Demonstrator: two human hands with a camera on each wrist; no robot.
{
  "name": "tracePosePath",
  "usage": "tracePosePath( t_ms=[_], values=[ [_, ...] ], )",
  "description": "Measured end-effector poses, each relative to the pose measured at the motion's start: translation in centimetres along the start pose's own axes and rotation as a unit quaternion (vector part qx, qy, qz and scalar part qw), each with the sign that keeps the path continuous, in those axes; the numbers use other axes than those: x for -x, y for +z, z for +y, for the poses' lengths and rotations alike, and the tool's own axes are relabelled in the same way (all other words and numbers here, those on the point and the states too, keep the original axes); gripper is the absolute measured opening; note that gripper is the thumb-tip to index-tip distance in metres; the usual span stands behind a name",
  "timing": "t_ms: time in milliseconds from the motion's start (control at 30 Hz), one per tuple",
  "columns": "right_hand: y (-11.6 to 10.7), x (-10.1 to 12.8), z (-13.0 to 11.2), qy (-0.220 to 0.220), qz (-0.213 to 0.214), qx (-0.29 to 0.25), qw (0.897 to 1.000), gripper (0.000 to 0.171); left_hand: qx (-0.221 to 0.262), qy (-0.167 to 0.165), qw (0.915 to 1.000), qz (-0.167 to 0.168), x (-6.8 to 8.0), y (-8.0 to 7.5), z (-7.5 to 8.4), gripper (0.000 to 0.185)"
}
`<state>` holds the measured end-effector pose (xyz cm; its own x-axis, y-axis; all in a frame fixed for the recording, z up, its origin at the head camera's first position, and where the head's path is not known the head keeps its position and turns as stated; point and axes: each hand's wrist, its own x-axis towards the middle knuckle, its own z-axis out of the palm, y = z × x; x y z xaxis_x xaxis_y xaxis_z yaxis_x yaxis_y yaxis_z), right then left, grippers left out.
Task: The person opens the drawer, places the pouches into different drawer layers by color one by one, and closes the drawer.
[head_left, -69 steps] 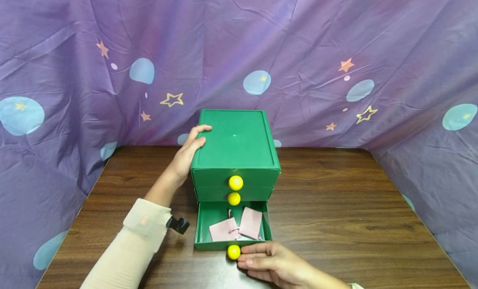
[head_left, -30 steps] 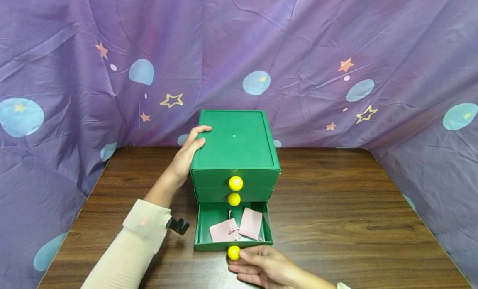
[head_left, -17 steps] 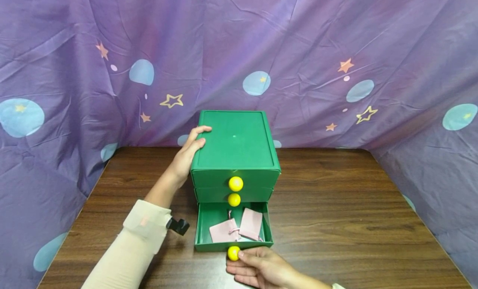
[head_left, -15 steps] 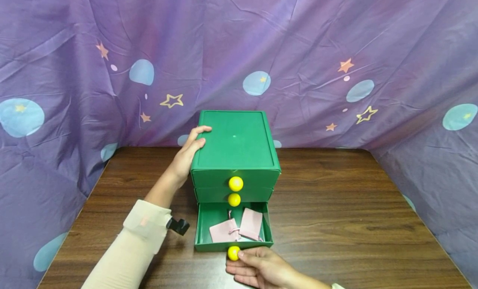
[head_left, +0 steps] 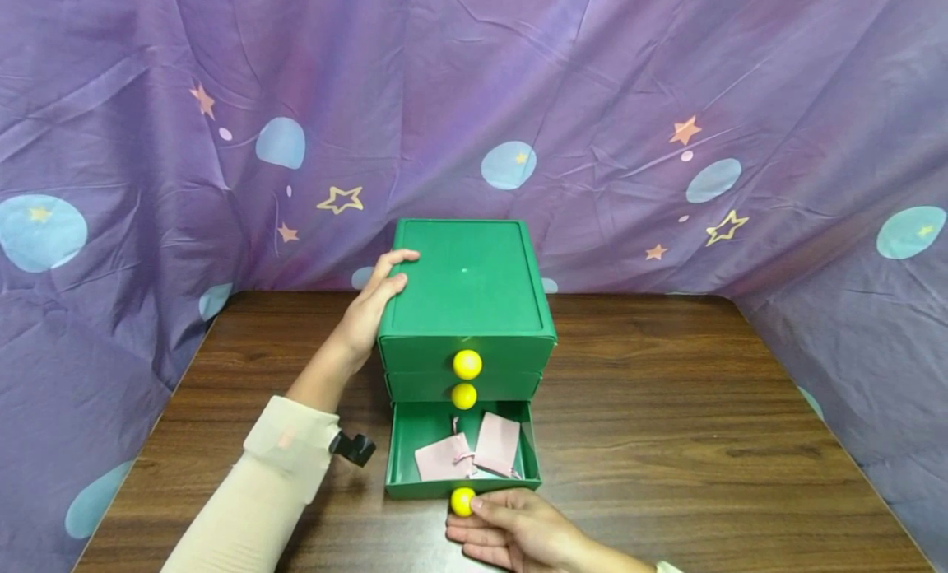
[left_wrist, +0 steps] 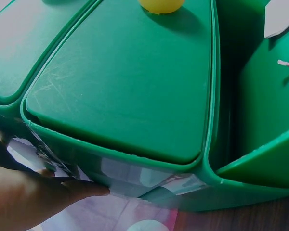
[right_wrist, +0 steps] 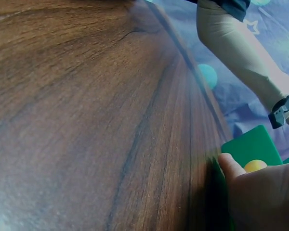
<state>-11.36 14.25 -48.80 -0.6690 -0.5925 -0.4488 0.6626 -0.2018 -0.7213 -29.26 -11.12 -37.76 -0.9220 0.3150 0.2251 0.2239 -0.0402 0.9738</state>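
Note:
A green three-drawer chest [head_left: 467,285] stands on the wooden table [head_left: 666,408]. Its bottom drawer [head_left: 400,441] is pulled out, and two pink pouches [head_left: 444,458] [head_left: 498,441] lie inside it. My right hand [head_left: 476,511] pinches the yellow knob [head_left: 462,501] of that drawer; in the right wrist view my thumb [right_wrist: 230,166] lies beside the knob [right_wrist: 255,166]. My left hand [head_left: 392,272] rests on the chest's top left edge, with a finger [left_wrist: 82,190] against its side wall. The two upper drawers [left_wrist: 125,86] are pushed in, each with a yellow knob [head_left: 467,364].
A purple cloth with stars and blue circles [head_left: 666,145] hangs close behind and at both sides of the table. A black mount [head_left: 354,446] sits at my left wrist, on a beige sleeve [head_left: 259,491]. Bare wood [right_wrist: 86,120] stretches to the right of the chest.
My right hand has slid left along the drawer front and drawn its fingers in on the yellow knob. The drawer, chest and left hand have stayed where they were.

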Motion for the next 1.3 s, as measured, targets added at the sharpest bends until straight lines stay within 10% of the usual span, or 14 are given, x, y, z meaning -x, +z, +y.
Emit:
tracePosePath(
  t_ms=[1300],
  values=[
    [0.3, -0.7, -1.0, -0.008, 0.028, -0.002, 1.000, 0.039, 0.006, 0.001, 1.0000, 0.002, -0.1, 0.0, -0.2, 0.046]
  ],
)
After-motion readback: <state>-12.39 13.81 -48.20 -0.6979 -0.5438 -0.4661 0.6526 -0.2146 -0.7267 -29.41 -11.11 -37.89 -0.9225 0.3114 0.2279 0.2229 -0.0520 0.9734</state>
